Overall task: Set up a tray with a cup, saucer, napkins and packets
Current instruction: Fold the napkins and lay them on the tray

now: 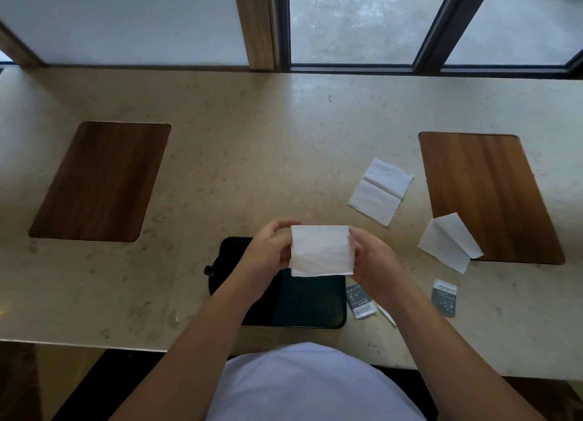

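Observation:
A folded white napkin (321,251) is held up above the black tray (303,304), which lies at the near edge of the counter. My left hand (268,250) pinches the napkin's left edge and my right hand (375,263) pinches its right edge. Two more white napkins lie to the right: one unfolded flat (380,191), another (449,242) resting partly on the right wooden inlay. Two grey packets lie by the tray, one (361,300) next to its right side and one (444,297) farther right. No cup or saucer is in view.
The beige stone counter (252,155) carries two dark wooden inlays, one at the left (101,180) and one at the right (485,196). A small white strip (387,316) lies near the closer packet. Windows run along the counter's far edge.

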